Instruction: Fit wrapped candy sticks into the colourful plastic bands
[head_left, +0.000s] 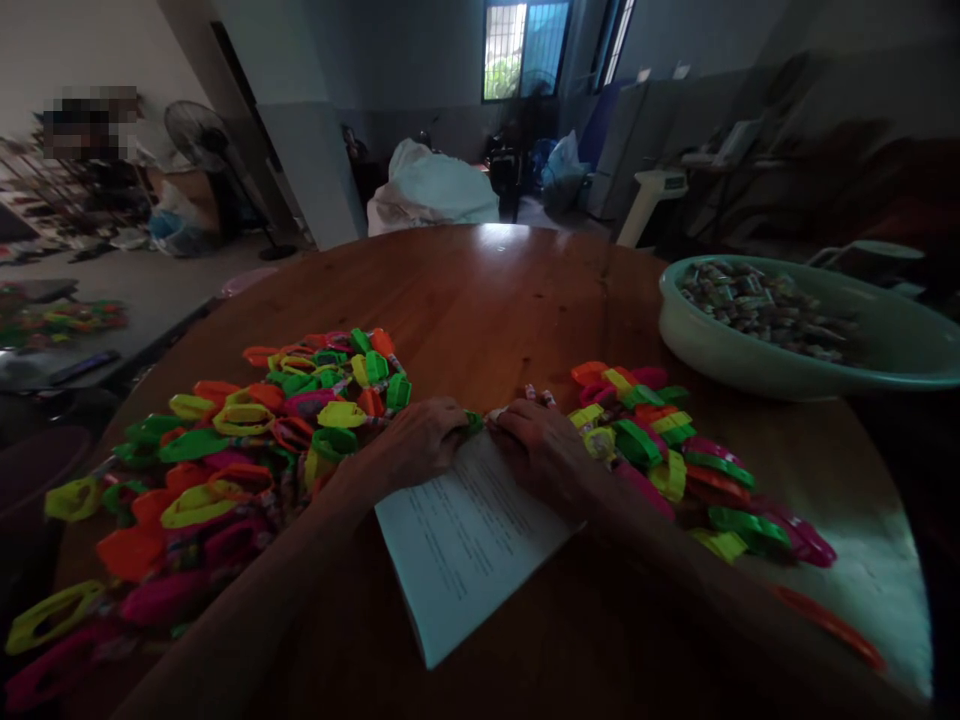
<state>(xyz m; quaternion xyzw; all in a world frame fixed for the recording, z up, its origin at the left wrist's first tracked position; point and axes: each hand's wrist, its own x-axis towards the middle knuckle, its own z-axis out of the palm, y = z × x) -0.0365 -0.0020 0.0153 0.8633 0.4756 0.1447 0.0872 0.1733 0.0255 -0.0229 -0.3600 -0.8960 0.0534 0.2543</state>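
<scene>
My left hand (429,436) is closed with a small green plastic piece (472,422) at its fingertips. Close beside it, my right hand (536,440) pinches a small pale item, mostly hidden by the fingers. Both hands meet over the top edge of a stack of printed paper (457,545). Two small wrapped pieces (541,396) lie just beyond my right hand. To the left spreads a heap of bright plastic rings (244,420) in green, yellow, orange and pink, some with patterned wrapped pieces attached. A smaller pile of similar plastic pieces (637,445) lies right of my right hand.
A pale green basin (720,345) with many small wrapped pieces (750,300) stands at the right of the round wooden table (495,300). A standing fan (214,145), a white sack (435,185) and a person (90,125) are farther back.
</scene>
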